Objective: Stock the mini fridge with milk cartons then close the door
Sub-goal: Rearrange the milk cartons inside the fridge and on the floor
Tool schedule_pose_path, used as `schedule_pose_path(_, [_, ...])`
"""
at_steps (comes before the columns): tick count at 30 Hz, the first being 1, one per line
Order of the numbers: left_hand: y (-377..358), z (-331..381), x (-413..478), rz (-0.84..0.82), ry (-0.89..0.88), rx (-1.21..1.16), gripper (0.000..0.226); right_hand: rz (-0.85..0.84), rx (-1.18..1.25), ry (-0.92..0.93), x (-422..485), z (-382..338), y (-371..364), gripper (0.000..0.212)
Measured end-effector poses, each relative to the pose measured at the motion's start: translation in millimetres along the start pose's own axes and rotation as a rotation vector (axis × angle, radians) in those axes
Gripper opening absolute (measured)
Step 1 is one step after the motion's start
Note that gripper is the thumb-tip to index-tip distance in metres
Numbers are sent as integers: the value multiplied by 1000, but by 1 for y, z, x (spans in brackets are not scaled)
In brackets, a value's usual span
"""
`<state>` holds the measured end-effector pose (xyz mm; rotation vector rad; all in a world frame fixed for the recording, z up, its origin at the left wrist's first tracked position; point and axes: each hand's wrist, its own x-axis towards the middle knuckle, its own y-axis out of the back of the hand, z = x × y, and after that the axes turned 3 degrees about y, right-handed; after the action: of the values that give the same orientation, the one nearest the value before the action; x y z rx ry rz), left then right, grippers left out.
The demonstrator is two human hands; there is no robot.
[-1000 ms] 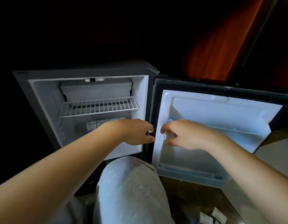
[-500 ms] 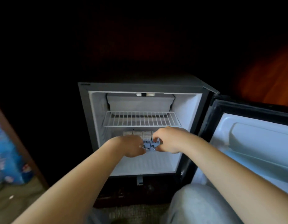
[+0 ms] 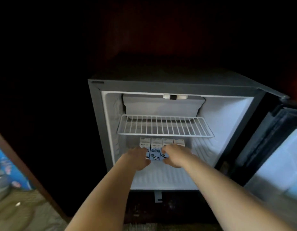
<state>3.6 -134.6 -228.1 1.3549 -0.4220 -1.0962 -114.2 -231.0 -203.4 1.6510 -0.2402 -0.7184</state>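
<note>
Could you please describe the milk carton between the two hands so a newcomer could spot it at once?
Look in the open mini fridge, under the white wire shelf, at the cartons standing on its floor. The milk carton stands upright between the left hand and the right hand; alone in the front row, its blue printed face is uncovered.

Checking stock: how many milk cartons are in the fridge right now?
4, in one row on the fridge floor under the wire shelf: leftmost carton, second carton, third carton, rightmost carton. The left hand and right hand cover some fronts; more may hide behind.
</note>
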Motion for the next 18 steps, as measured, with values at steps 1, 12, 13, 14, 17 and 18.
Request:
schedule_pose_path(1, [-4, -2, 6, 8, 11, 1, 51, 2, 22, 1, 5, 3, -5, 38])
schedule_pose_path(12, [-34, -9, 61, 113, 16, 6, 75, 158, 39, 96, 71, 19, -42, 66])
schedule_pose_path(13, [-33, -10, 66, 126, 10, 8, 76, 185, 37, 116, 75, 19, -45, 68])
schedule_pose_path(14, [-32, -11, 71, 145, 2, 4, 76, 203, 41, 131, 79, 19, -49, 71])
schedule_pose_path(17, [-26, -12, 83, 161, -15, -2, 69, 226, 59, 139, 90, 20, -58, 74])
schedule_pose_path(18, [-25, -13, 86, 143, -13, -8, 71, 226, 48, 137, 92, 20, -59, 75])
